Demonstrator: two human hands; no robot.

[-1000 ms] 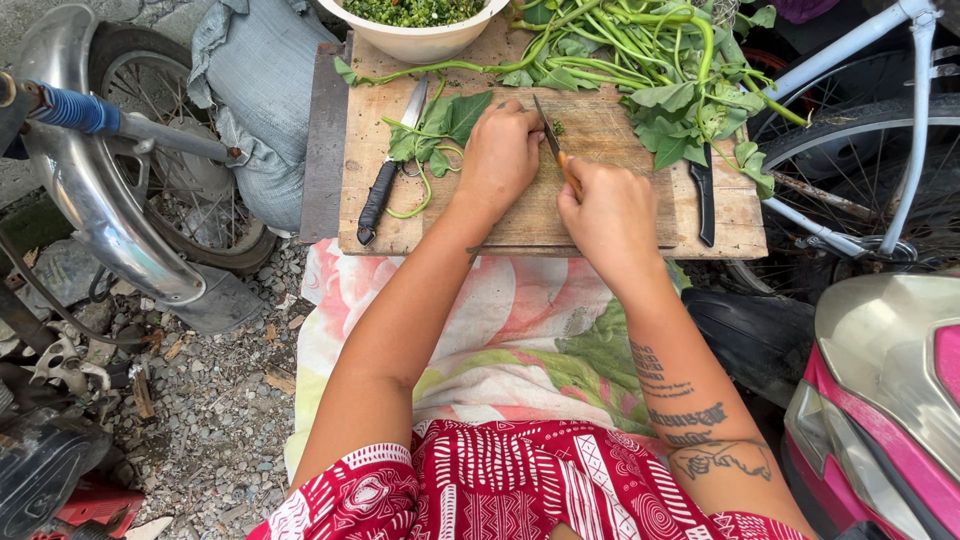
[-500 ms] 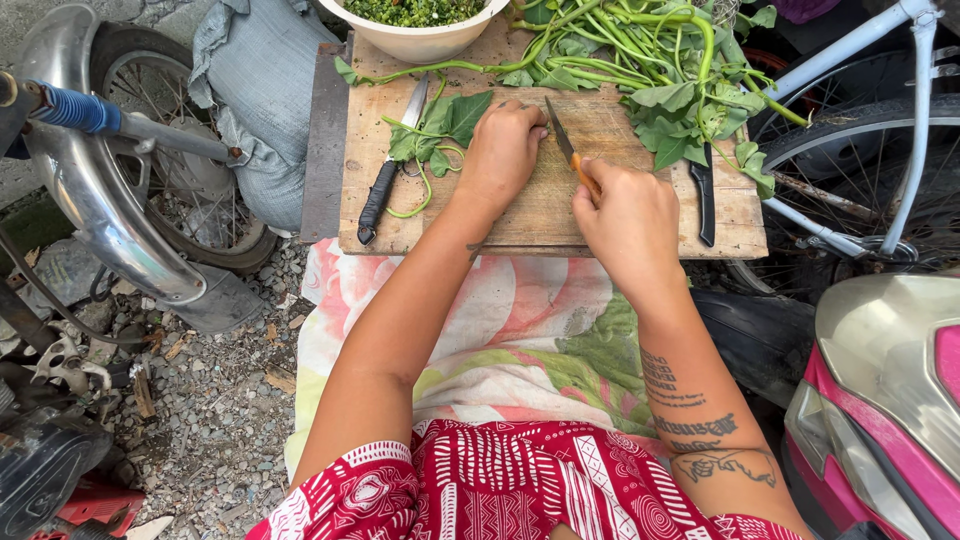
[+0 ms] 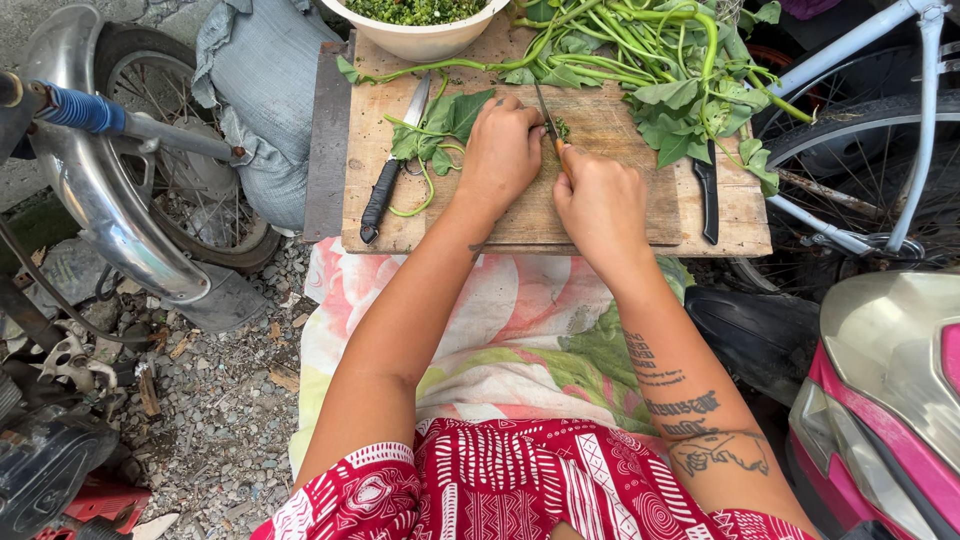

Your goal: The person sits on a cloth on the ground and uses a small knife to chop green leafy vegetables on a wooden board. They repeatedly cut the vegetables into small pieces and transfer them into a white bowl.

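Note:
My right hand [image 3: 600,205] grips a knife [image 3: 548,118] whose blade points away from me over the wooden cutting board [image 3: 620,215]. Chopped green bits [image 3: 562,128] lie right beside the blade. My left hand [image 3: 500,150] is closed over a bunch of green stems, pressing them onto the board just left of the blade. Loose leaves [image 3: 440,125] lie to the left of that hand. A big pile of leafy green stalks [image 3: 660,60] covers the board's far right.
A second knife with a black handle [image 3: 385,185] lies on the board's left, another black-handled one [image 3: 708,190] on the right. A white bowl [image 3: 420,30] of chopped greens stands at the far edge. Motorbike parts, a bicycle wheel [image 3: 880,170] and gravel surround me.
My right hand has brought the knife closer to my left hand, and the blade now stands nearly upright beside the held stems. The left hand stays on the greens.

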